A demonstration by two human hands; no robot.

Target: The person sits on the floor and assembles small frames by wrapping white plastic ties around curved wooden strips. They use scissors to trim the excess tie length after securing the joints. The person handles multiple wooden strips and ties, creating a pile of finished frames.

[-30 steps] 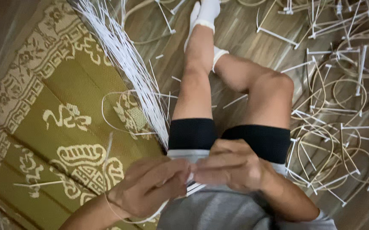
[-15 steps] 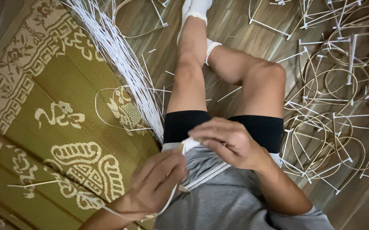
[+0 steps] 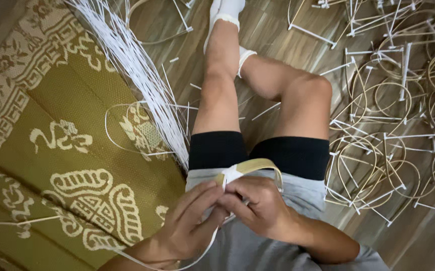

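Hands pinching a bamboo hoop (image 3: 257, 164) (left hand (image 3: 190, 228), right hand (image 3: 257, 208)), white strips (image 3: 142, 75) beside, finished hoops (image 3: 393, 140) right.

One view only, and it came from the person's head, tilted steeply down over the lap. It sat close: the left hand (image 3: 190, 226) and right hand (image 3: 257, 206) filled the lower middle. Beyond them the legs ran toward the top edge, the patterned mat (image 3: 51, 150) lay left, and the wooden floor (image 3: 408, 236) lay right.
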